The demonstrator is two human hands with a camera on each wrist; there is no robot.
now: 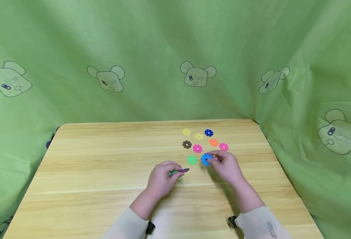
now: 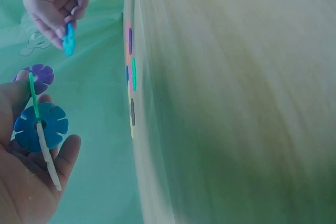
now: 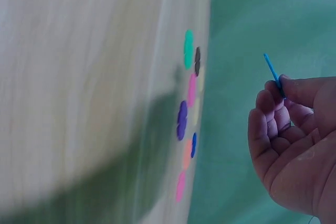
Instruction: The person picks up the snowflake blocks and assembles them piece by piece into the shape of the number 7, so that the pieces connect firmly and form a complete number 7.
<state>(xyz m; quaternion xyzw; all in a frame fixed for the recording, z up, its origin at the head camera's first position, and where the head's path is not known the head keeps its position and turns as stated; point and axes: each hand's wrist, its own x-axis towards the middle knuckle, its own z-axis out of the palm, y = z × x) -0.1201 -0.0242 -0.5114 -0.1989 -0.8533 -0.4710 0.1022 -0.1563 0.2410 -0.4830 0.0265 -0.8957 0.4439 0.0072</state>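
My left hand [image 1: 161, 179] holds a small chain of notched plastic discs slotted together. In the left wrist view the chain shows a purple disc [image 2: 44, 77] by the thumb, a green disc [image 2: 34, 98] edge-on, a blue disc [image 2: 56, 119] facing the camera and a whitish disc [image 2: 50, 163] edge-on over the palm. Above the table to the right, my right hand [image 1: 227, 166] pinches a single light-blue notched disc [image 1: 204, 159] between thumb and fingers. That disc is edge-on in the right wrist view, clear of the tabletop. The hands are a short way apart.
Loose notched discs lie flat beyond the hands: a green disc [image 1: 192, 160], a brown disc [image 1: 186, 144], a dark-blue disc [image 1: 209, 132], an orange disc [image 1: 213, 142], plus yellow and pink ones. A purple disc [image 3: 181, 120] lies among them. Green curtain [image 1: 151, 99] surrounds the wooden table [image 1: 88, 172].
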